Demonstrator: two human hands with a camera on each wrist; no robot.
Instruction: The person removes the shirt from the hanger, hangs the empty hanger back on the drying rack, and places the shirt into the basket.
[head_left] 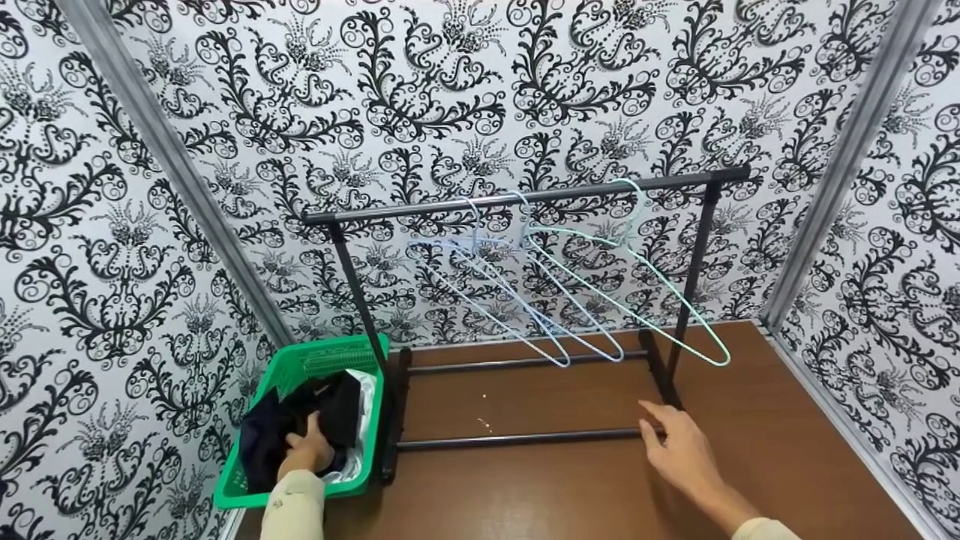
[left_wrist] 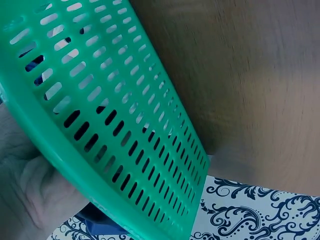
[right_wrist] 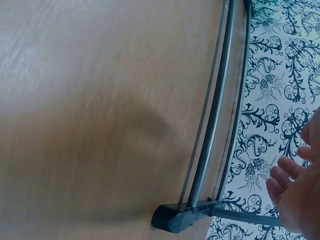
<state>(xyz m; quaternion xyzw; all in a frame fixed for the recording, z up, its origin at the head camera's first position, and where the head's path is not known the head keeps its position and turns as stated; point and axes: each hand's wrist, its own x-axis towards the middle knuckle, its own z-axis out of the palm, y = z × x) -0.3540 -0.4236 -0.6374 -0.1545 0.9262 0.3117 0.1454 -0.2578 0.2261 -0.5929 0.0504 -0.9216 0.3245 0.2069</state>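
My left hand (head_left: 309,448) reaches down into a green plastic basket (head_left: 349,489) at the left. It rests among black and dark navy cloth (head_left: 262,442), and part of the fingers is hidden, so I cannot tell whether they grip any of it. Over the basket rim in the left wrist view, only the heel of that hand (left_wrist: 30,185) shows. Above the brown table, near the right foot of a black metal rack (head_left: 525,437), hovers my right hand (head_left: 682,448). Its fingers are loosely bent and hold nothing.
Two pale blue hangers (head_left: 491,315) and a mint green hanger (head_left: 679,289) hang from the rack's top bar (head_left: 577,193). Whitish clear plastic (head_left: 366,405) lies along the basket's right inside. Patterned walls (head_left: 465,90) enclose the brown table (head_left: 555,487).
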